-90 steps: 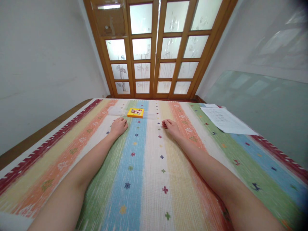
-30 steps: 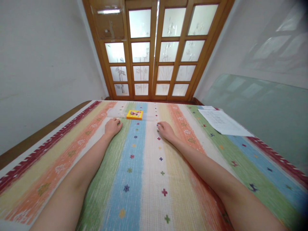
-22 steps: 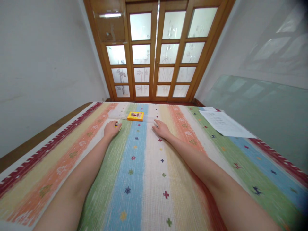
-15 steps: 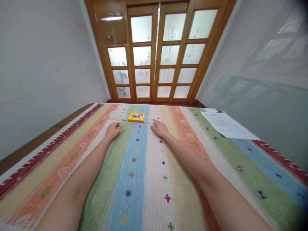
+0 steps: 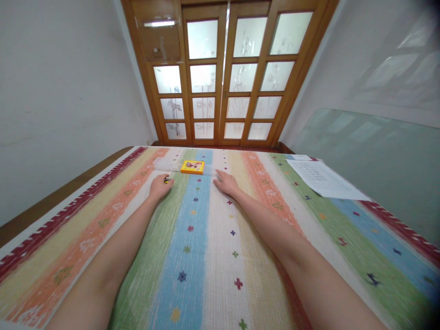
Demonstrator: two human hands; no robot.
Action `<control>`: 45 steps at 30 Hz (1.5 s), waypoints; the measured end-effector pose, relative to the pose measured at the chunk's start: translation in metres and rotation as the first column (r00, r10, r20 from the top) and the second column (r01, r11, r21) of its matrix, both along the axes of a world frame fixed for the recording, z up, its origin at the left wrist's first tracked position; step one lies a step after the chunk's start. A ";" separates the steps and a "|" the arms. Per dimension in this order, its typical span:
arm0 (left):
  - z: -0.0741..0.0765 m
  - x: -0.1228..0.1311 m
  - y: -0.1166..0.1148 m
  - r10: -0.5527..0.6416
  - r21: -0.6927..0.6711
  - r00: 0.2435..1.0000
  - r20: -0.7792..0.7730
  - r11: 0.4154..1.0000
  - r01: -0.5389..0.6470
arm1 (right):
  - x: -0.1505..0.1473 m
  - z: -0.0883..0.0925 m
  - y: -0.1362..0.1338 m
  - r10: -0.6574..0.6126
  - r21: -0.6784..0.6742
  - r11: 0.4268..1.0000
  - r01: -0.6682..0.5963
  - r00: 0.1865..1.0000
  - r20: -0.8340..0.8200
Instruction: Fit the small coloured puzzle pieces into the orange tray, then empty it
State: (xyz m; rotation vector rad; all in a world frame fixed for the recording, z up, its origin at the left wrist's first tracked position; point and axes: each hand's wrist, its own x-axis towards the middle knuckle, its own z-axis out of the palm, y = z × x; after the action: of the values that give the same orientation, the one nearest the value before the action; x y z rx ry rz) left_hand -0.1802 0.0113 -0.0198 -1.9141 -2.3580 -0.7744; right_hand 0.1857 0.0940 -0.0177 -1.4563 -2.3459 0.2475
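Note:
A small yellow box [image 5: 192, 167] with a printed top lies toward the far side of the table. Clear plastic film [image 5: 167, 164] sticks out flat from both its left and right sides. My left hand [image 5: 160, 187] rests just left of and nearer than the box, its fingers curled round a small black-and-yellow object [image 5: 167, 180] that is mostly hidden. To the right of the box, my right hand [image 5: 227, 183] has its index finger stretched out to the right end of the film, thumb apart. It looks to be touching the film there, with nothing visibly gripped.
A striped, patterned tablecloth [image 5: 192, 256] covers the table. White printed sheets [image 5: 319, 178] lie at the right edge, by a pale green glass panel [image 5: 374, 169] against the wall. Beyond the table stand wooden doors [image 5: 220, 73] with frosted panes.
The yellow box and its film have shifted slightly to the left. Both hands have moved a little left too, and the left one still holds the black-and-yellow object.

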 end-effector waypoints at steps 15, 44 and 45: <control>0.017 0.033 -0.019 -0.095 -0.054 0.963 -0.250 0.995 0.085 | -0.009 0.006 -0.006 -0.011 -0.080 0.997 0.011 1.000 0.002; 0.001 0.186 -0.014 -0.652 -0.302 0.748 -0.124 0.743 0.598 | 0.089 0.005 -0.096 0.174 -0.028 0.985 -0.172 0.973 0.151; 0.001 0.186 -0.014 -0.653 -0.302 0.747 -0.125 0.743 0.598 | 0.089 0.005 -0.097 0.174 -0.028 0.985 -0.172 0.972 0.155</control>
State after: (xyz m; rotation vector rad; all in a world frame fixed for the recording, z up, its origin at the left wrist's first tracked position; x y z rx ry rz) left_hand 0.0055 -0.0030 -0.0188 -2.7898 -1.7142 -0.2296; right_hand 0.2746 -0.0026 -0.0125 -1.3221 -2.6073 0.2016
